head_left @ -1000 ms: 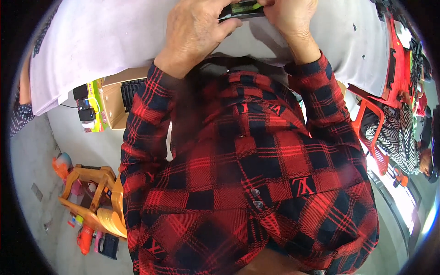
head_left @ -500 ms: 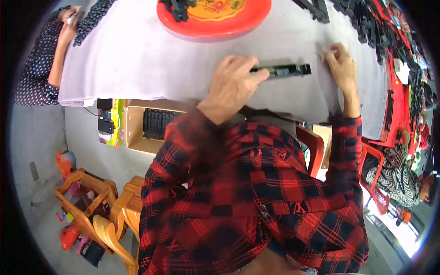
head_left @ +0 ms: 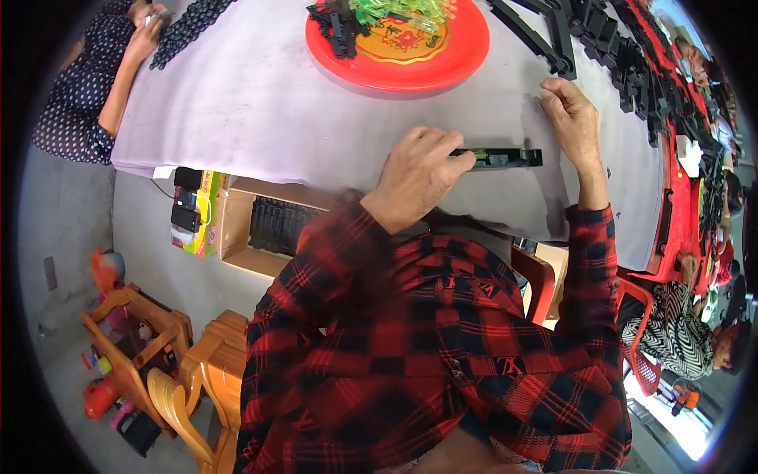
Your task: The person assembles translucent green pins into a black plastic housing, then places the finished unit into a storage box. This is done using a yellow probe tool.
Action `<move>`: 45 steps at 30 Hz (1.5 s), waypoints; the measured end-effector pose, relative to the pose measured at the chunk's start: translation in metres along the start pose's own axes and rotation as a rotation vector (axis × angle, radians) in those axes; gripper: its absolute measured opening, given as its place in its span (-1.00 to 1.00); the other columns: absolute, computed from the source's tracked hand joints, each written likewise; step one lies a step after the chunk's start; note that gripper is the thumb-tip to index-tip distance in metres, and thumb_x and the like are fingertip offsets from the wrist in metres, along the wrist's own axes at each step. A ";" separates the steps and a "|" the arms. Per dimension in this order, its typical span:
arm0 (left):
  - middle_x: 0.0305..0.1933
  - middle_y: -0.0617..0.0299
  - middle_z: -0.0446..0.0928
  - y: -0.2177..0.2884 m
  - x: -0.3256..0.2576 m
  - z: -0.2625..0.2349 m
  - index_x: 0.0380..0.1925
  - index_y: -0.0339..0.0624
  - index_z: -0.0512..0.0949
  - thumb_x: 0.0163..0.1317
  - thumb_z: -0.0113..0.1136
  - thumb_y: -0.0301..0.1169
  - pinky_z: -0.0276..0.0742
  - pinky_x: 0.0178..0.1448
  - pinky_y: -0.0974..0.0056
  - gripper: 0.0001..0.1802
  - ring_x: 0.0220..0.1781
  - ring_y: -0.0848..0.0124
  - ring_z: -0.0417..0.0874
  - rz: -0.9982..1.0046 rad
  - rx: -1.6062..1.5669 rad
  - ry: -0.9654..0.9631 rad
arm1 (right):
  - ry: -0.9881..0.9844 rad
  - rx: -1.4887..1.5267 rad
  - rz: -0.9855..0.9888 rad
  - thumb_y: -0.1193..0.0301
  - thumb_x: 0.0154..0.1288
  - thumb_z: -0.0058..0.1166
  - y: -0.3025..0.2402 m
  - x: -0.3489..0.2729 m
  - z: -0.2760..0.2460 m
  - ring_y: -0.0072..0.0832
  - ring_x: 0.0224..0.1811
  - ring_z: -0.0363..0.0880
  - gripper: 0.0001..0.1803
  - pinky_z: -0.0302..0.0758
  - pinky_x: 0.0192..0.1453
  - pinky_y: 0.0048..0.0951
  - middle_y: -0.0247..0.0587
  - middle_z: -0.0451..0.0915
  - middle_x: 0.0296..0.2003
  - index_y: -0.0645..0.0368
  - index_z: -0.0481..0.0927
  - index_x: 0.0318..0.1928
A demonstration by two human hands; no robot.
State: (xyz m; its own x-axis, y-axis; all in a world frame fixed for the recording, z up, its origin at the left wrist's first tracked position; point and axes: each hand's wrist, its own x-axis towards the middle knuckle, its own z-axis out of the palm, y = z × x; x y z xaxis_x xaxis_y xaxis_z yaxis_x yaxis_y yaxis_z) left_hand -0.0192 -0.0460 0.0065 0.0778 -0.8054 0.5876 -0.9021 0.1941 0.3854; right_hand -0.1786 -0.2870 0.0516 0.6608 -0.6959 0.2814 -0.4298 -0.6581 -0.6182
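"Holding alone, the left hand grips one end of the narrow black strip, on the wearer's side of the red plate; what has changed?"

"The right hand; a second ago both hands were at the strip, and now that one is off it, to the right of the red plate and a little nearer the wearer; its fingers curl toward the thumb, though I cannot tell whether anything is pinched there."

"And what does that mean for the work?"

"One-handed support for now, I judge; the strip's free end points away to the right, uncovered, and a greenish insert shows in its channel; how firmly it sits, I cannot tell."

"What about the materials?"

"The strip looks like hard plastic, straight-edged, with a raised block at its end; the red plate is smooth and rounded, with a yellow patterned centre; on it lie clear green slivers, seemingly see-through plastic, and jagged black pieces heaped by its left rim; long black bars lie to its right; the cloth-covered tabletop is pale and softly wrinkled around it."
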 end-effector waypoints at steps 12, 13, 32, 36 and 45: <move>-0.21 0.29 0.52 0.002 -0.006 0.008 -0.27 -0.03 0.66 0.01 0.40 -0.44 0.51 -0.03 0.16 -0.77 -0.12 0.27 0.64 -0.001 0.007 0.048 | -0.374 0.110 -0.375 0.40 0.47 0.15 -0.105 0.078 0.112 -0.52 -0.30 0.61 -0.82 0.54 -0.16 -0.45 -0.21 0.69 -0.32 0.25 0.68 -0.07; -0.20 0.28 0.52 0.002 -0.005 0.009 -0.28 -0.03 0.66 0.01 0.40 -0.44 0.51 -0.02 0.16 -0.78 -0.12 0.27 0.63 0.001 0.000 0.043 | -0.328 0.080 -0.410 0.37 0.45 0.16 -0.101 0.087 0.127 -0.41 -0.29 0.64 -0.81 0.55 -0.13 -0.37 -0.16 0.70 -0.31 0.22 0.68 -0.08; -0.19 0.27 0.51 -0.001 -0.005 0.012 -0.26 -0.03 0.68 0.07 0.32 -0.44 0.50 -0.06 0.18 -0.81 -0.14 0.29 0.61 0.027 -0.004 0.057 | -0.255 -0.338 -0.261 0.16 0.08 0.30 -0.111 0.129 0.172 0.07 -0.27 0.72 -0.67 0.63 -0.14 0.00 0.12 0.70 -0.39 0.20 0.76 -0.34; -0.19 0.27 0.52 0.000 -0.004 0.009 -0.26 -0.03 0.68 0.05 0.35 -0.44 0.51 -0.05 0.16 -0.79 -0.13 0.27 0.62 0.026 -0.016 0.049 | -0.309 -0.400 -0.264 0.19 0.08 0.30 -0.105 0.109 0.129 0.04 -0.32 0.71 -0.69 0.62 -0.18 -0.04 0.11 0.69 -0.44 0.21 0.74 -0.35; -0.17 0.27 0.56 0.003 -0.001 -0.001 -0.25 -0.09 0.68 0.00 0.45 -0.42 0.52 0.00 0.12 -0.74 -0.10 0.24 0.64 -0.002 -0.110 0.074 | -0.109 -0.107 -0.274 0.38 0.11 0.30 -0.086 0.039 0.054 -0.52 -0.58 0.51 -0.80 0.53 -0.37 -0.42 -0.25 0.56 -0.61 0.21 0.59 -0.33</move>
State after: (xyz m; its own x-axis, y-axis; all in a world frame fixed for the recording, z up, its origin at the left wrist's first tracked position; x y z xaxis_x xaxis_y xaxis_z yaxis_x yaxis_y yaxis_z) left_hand -0.0215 -0.0441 0.0081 0.1145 -0.7630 0.6362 -0.8502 0.2559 0.4600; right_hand -0.0822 -0.2421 0.0760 0.8205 -0.4575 0.3426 -0.2855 -0.8473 -0.4477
